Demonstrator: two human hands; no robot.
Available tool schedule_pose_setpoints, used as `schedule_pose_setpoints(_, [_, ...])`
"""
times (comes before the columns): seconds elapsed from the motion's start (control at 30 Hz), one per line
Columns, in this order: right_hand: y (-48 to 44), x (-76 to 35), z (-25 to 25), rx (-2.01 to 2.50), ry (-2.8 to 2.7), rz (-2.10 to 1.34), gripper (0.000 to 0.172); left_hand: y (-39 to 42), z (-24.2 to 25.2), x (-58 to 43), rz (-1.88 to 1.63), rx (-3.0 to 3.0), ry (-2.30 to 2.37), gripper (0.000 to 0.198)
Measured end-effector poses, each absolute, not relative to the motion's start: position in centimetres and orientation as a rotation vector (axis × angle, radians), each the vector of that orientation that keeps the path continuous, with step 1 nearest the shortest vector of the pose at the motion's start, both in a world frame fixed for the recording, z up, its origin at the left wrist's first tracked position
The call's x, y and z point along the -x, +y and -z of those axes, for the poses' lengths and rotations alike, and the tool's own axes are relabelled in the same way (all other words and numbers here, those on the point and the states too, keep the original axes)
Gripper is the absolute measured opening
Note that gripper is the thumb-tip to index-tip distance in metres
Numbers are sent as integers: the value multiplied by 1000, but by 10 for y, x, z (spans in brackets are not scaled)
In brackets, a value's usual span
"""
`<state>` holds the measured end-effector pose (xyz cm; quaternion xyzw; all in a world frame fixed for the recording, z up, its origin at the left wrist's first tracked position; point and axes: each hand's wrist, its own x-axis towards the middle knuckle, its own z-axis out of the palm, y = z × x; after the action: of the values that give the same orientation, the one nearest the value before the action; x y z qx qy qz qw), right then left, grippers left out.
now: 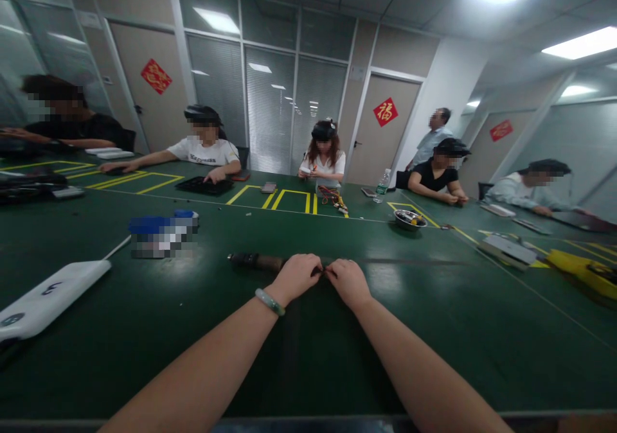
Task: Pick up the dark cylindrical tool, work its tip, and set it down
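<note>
My left hand [299, 277], with a jade-coloured bangle [270, 302] at the wrist, is closed in a pinch low over the green table. Close to its fingertips, my right hand [349, 282] is pinched too. A small dark bit shows between the two sets of fingers, too small to name. A long dark rod-like thing [256, 261] with a brownish body and a shiny metal tip lies on the table, tip to the left. Its right end disappears behind my left hand, so I cannot tell whether the hand touches it.
A white power bank-like case [55, 298] with a cable lies left, near a blue-and-white pack [162, 234]. Farther off are a black tray [205, 185], wires [332, 196], a water bottle [382, 185], a metal bowl [409, 219] and a yellow case [583, 273]. Several people sit around the table.
</note>
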<state>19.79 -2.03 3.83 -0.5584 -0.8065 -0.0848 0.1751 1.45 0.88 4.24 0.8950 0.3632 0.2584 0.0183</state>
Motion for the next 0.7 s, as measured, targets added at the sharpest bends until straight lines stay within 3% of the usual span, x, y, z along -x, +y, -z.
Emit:
schedule_pose_setpoints(0.33, [-16,-197,-43,1546,-2451,450,21,7,-46,-12,-764,-2789,1161,7])
schedule_pose_setpoints(0.47, [-11,-197,-41,1559,-2459,357,18,7,-47,-10,-741,-2790,1166,7])
schedule_pose_setpoints(0.7, [-4,-198,-33,1671,-2427,158,15,9,-44,-10,-799,-2701,1192,34])
